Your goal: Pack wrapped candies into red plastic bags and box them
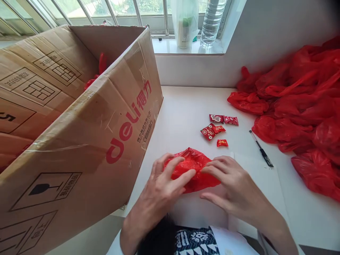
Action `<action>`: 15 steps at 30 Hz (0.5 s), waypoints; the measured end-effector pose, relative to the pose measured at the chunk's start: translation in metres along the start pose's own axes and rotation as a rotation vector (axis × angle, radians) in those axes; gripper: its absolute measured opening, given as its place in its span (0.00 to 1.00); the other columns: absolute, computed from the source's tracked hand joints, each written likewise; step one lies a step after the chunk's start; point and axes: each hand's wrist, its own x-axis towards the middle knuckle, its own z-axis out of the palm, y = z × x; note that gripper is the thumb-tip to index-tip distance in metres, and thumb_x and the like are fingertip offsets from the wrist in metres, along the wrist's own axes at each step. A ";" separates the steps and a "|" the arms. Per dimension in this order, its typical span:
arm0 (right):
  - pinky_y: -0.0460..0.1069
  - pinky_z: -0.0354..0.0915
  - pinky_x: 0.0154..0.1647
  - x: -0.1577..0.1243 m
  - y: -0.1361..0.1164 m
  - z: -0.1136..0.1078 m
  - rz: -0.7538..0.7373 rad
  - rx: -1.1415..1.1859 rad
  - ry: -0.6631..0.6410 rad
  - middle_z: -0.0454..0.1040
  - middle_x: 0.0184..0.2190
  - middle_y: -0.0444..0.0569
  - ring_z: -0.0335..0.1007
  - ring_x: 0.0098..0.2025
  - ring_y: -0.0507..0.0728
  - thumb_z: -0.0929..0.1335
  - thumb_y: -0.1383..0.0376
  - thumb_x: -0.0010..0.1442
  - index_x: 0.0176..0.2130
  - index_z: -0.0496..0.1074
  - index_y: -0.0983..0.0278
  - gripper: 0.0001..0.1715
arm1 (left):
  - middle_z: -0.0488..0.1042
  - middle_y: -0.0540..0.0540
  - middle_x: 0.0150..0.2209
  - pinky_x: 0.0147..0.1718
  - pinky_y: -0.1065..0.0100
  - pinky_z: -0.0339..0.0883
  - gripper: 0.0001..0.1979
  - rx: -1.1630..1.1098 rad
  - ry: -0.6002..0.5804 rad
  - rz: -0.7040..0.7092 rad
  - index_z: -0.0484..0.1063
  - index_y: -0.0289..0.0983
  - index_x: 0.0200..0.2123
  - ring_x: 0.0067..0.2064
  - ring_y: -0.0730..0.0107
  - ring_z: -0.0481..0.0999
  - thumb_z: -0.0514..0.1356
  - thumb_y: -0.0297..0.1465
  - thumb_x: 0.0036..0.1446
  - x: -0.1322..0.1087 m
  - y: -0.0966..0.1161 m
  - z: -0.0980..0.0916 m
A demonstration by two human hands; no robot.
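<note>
And there it is, "deli 得力" in big red lettering, running up the side of the cardboard box [89, 141]! Smaller print and a barcode [148, 131] sit alongside, "DELI GROUP" among it. Lower down, a black-framed goblet sign [44, 189]; on an inside panel, a tipped-over 5 [7, 117].

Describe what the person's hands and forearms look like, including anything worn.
The left hand and right hand are ungloved, with slender fingers and no visible rings or watch. Pale fabric, probably sleeves, shows low beside both forearms.
</note>
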 end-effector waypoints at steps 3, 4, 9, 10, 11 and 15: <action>0.54 0.64 0.33 0.013 -0.008 0.015 -0.018 -0.220 0.013 0.71 0.25 0.47 0.66 0.31 0.58 0.64 0.71 0.63 0.29 0.68 0.64 0.10 | 0.76 0.43 0.38 0.45 0.56 0.68 0.11 -0.032 -0.027 0.033 0.75 0.40 0.37 0.46 0.57 0.72 0.54 0.22 0.62 0.016 -0.003 0.013; 0.52 0.62 0.31 0.012 -0.006 0.016 -0.001 -0.214 0.037 0.69 0.24 0.47 0.65 0.29 0.57 0.62 0.73 0.63 0.28 0.67 0.64 0.13 | 0.75 0.46 0.32 0.40 0.60 0.68 0.11 -0.069 -0.010 0.008 0.75 0.39 0.33 0.39 0.62 0.73 0.55 0.23 0.62 0.018 -0.008 0.016; 0.48 0.65 0.33 -0.019 0.024 -0.011 0.259 -0.021 0.303 0.73 0.32 0.46 0.70 0.32 0.54 0.63 0.65 0.66 0.36 0.68 0.60 0.05 | 0.73 0.50 0.31 0.31 0.72 0.67 0.06 -0.247 0.219 -0.272 0.72 0.39 0.37 0.32 0.72 0.73 0.56 0.28 0.64 0.001 -0.043 0.008; 0.47 0.65 0.30 -0.028 0.031 -0.019 0.313 -0.036 0.330 0.74 0.33 0.45 0.71 0.31 0.53 0.64 0.63 0.66 0.37 0.68 0.60 0.05 | 0.73 0.50 0.32 0.30 0.73 0.68 0.05 -0.281 0.247 -0.327 0.71 0.39 0.38 0.32 0.72 0.74 0.54 0.29 0.65 -0.004 -0.047 0.004; 0.46 0.64 0.26 -0.035 0.037 -0.025 0.354 -0.055 0.327 0.74 0.33 0.45 0.71 0.31 0.53 0.64 0.61 0.66 0.38 0.68 0.59 0.06 | 0.73 0.50 0.32 0.30 0.73 0.68 0.06 -0.311 0.257 -0.367 0.70 0.39 0.39 0.32 0.72 0.74 0.53 0.30 0.65 -0.009 -0.049 0.000; 0.47 0.68 0.26 -0.041 0.039 -0.038 0.259 -0.084 0.211 0.71 0.51 0.53 0.71 0.48 0.61 0.66 0.53 0.62 0.57 0.63 0.58 0.26 | 0.75 0.45 0.46 0.43 0.67 0.73 0.16 -0.372 0.174 -0.394 0.66 0.41 0.53 0.45 0.65 0.77 0.58 0.31 0.62 -0.017 -0.035 -0.012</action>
